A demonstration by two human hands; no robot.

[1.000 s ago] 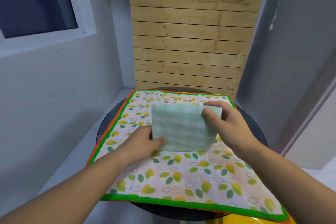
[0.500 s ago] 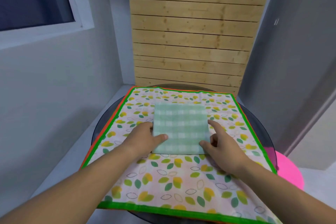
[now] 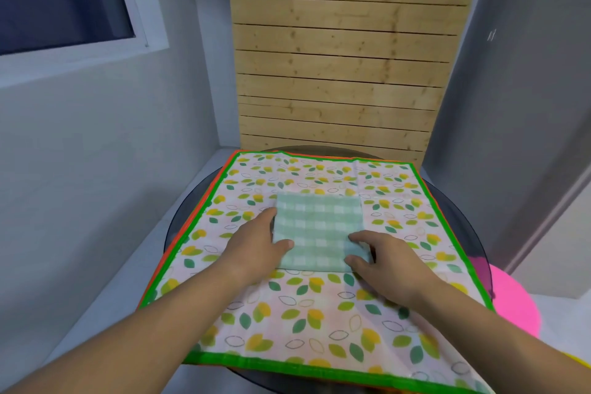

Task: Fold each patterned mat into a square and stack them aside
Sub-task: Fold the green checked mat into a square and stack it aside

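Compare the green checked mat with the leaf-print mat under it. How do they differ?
Checked mat is pale green gingham; leaf-print mat has yellow-green leaves and a green border. Checked mat is folded to a small square; leaf-print mat lies spread open. Checked mat sits on top, left hand and right hand touching it; leaf-print mat lies beneath. Both lie flat.
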